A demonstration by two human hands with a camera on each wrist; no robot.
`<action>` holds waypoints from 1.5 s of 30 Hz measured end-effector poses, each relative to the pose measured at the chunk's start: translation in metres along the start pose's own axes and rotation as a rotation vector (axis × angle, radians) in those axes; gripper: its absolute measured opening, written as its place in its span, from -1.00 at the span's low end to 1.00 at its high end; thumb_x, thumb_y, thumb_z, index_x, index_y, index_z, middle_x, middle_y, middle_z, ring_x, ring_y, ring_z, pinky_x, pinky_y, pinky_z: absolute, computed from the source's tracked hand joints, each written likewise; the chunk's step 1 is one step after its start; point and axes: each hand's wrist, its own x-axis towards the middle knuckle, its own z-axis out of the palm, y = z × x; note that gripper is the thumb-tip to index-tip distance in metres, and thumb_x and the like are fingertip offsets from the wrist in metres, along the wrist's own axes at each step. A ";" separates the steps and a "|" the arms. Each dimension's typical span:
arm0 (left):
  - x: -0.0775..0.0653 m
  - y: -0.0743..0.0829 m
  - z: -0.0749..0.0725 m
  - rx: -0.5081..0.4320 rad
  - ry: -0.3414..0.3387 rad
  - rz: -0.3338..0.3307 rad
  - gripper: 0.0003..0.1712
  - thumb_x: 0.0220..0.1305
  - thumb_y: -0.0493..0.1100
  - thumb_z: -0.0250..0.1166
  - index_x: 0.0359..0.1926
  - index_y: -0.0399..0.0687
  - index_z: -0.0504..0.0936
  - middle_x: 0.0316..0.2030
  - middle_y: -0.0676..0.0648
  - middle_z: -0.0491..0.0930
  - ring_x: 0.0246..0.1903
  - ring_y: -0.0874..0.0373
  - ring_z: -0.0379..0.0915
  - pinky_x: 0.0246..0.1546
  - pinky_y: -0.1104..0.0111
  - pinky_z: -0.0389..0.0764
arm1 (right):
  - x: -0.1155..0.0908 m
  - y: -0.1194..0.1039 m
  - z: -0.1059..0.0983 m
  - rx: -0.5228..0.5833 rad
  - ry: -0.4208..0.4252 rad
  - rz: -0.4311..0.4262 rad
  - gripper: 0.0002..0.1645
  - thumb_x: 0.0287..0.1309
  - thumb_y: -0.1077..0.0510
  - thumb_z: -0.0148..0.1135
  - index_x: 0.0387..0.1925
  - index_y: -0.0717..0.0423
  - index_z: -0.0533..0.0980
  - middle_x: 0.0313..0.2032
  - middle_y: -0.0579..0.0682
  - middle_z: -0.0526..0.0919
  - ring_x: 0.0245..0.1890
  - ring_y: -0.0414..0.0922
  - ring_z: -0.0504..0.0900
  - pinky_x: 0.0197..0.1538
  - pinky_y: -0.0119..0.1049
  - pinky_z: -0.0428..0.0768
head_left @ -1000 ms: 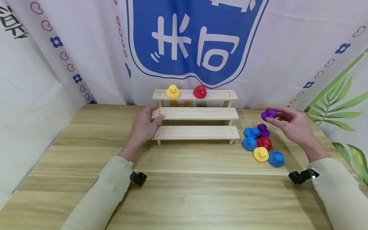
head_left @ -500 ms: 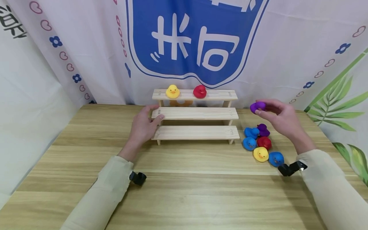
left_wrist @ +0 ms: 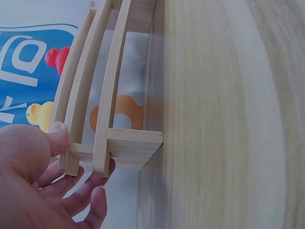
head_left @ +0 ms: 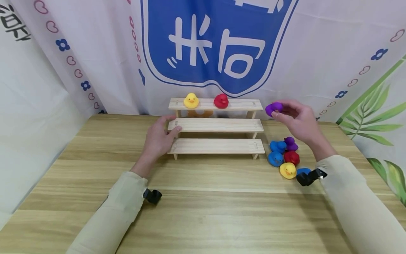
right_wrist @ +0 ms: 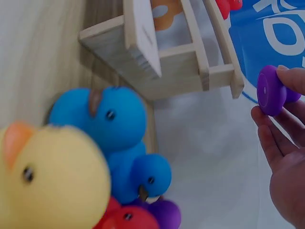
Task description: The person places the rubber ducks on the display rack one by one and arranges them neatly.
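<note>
My right hand point(head_left: 296, 118) pinches a purple rubber duck point(head_left: 274, 109) between thumb and fingers, held in the air just right of the top step's end. In the right wrist view that purple duck point(right_wrist: 270, 90) shows its flat round base. My left hand point(head_left: 160, 137) grips the left end of the three-step wooden shelf point(head_left: 219, 125); in the left wrist view the thumb lies over the middle board point(left_wrist: 78, 109) with the fingers beneath. On the top step sit a yellow rubber duck point(head_left: 191, 101) and a red rubber duck point(head_left: 221, 101), apart from each other.
Right of the shelf, a cluster of ducks stands on the wooden table point(head_left: 203, 211): several blue ones, including a blue duck point(head_left: 275, 159), plus a red duck point(head_left: 291, 157), a yellow duck point(head_left: 288, 170) and a purple duck point(head_left: 290, 144). A printed curtain point(head_left: 317, 53) hangs behind.
My right hand has carried the purple duck left and away from me, from over the cluster towards the top step's right end. The left hand has stayed on the shelf.
</note>
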 end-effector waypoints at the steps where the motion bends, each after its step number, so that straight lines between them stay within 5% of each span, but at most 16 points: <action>1: 0.000 0.000 0.000 0.000 0.000 0.004 -0.38 0.60 0.06 0.23 0.54 0.00 0.39 0.48 -0.18 0.46 -0.22 0.00 0.60 -0.32 0.31 0.57 | 0.001 -0.003 0.001 0.004 -0.003 -0.004 -0.43 0.47 -0.09 0.32 0.37 0.03 0.55 0.15 -0.06 0.63 0.04 -0.34 0.61 0.02 -0.70 0.58; 13: 0.000 0.000 0.002 -0.001 0.004 0.024 -0.38 0.59 0.05 0.25 0.53 -0.01 0.41 0.50 -0.18 0.45 -0.19 -0.02 0.63 -0.27 0.28 0.60 | 0.020 -0.023 0.020 0.036 -0.056 -0.042 -0.43 0.52 -0.05 0.25 0.46 -0.04 0.49 0.35 0.10 0.59 0.26 0.00 0.61 0.07 -0.68 0.57; 31: 0.000 0.000 0.000 0.008 -0.001 0.017 -0.38 0.60 0.05 0.23 0.53 -0.01 0.40 0.51 -0.18 0.43 -0.07 -0.10 0.61 0.01 0.09 0.62 | 0.042 -0.030 0.043 -0.006 -0.058 -0.056 -0.47 0.55 0.04 0.21 0.44 0.07 0.49 0.32 0.19 0.61 0.26 0.14 0.57 0.36 0.00 0.55; 45: -0.001 -0.001 0.000 0.009 0.008 0.020 -0.38 0.60 0.04 0.23 0.53 -0.03 0.40 0.52 -0.18 0.42 0.00 -0.14 0.65 0.06 0.04 0.65 | 0.049 -0.027 0.053 -0.053 -0.084 -0.050 -0.48 0.57 0.03 0.16 0.44 0.05 0.47 0.31 0.16 0.59 0.27 0.12 0.49 0.35 0.09 0.49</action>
